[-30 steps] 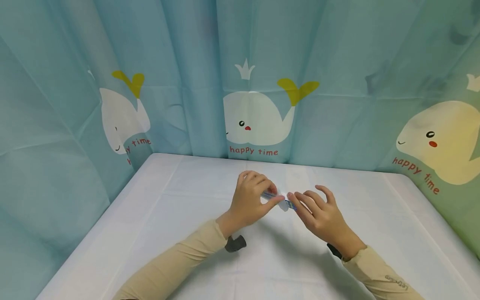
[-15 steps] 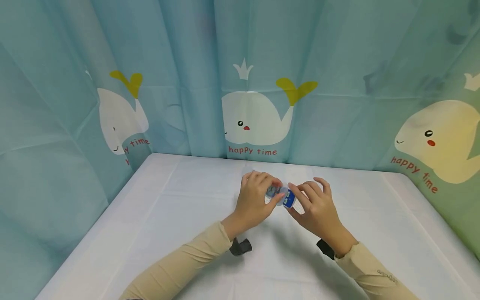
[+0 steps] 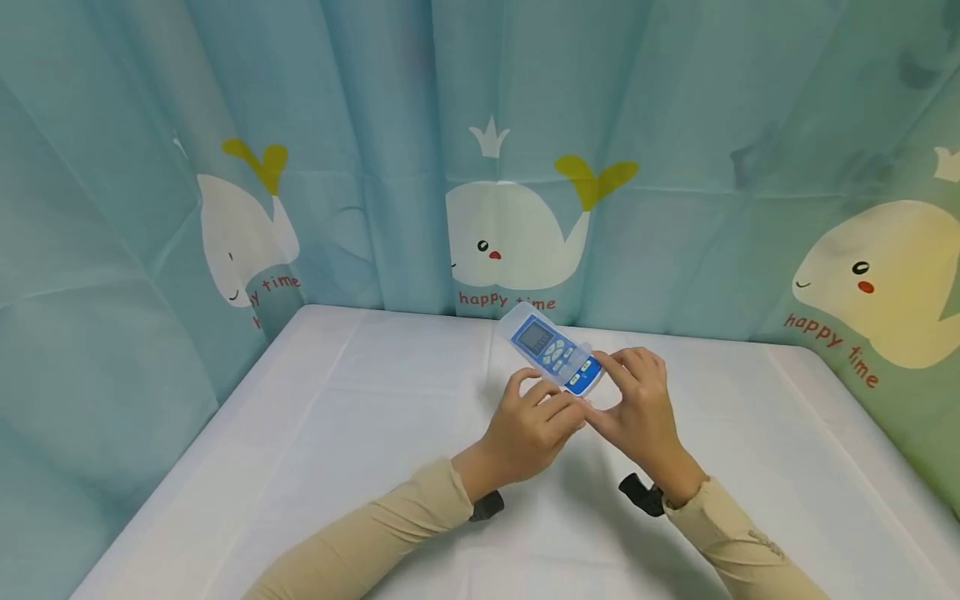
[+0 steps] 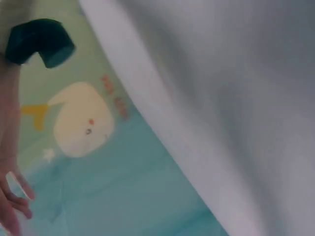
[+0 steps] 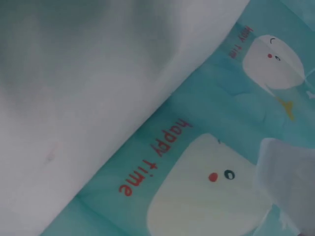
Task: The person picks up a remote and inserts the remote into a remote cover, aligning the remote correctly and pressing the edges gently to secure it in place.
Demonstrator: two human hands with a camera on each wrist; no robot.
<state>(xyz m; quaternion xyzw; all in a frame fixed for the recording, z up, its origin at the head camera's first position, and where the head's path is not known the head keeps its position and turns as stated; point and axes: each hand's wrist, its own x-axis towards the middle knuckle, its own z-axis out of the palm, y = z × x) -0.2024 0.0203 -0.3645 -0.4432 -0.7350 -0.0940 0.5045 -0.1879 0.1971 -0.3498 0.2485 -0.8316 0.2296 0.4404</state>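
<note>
In the head view a blue and white remote control (image 3: 553,348) with a grey screen lies tilted in the air above the table. A translucent sleeve (image 3: 512,319) covers most of it and sticks out past its upper end. The right hand (image 3: 637,408) pinches the bare lower end between thumb and fingers. Just below, the left hand (image 3: 528,429) has bent fingers at the lower edge; its grip is hidden. A hand (image 4: 14,201) shows at the edge of the left wrist view. A pale translucent piece (image 5: 288,179), probably the sleeve, enters the right wrist view.
A white-covered table (image 3: 360,400) lies under both hands. Blue curtains (image 3: 397,150) with printed whales stand behind and at the sides. Dark wrist mounts (image 3: 641,495) hang below both wrists.
The remote control has turned from nearly edge-on to face the head camera, its upper end rising to the left. The left hand has shifted from its left side to below it.
</note>
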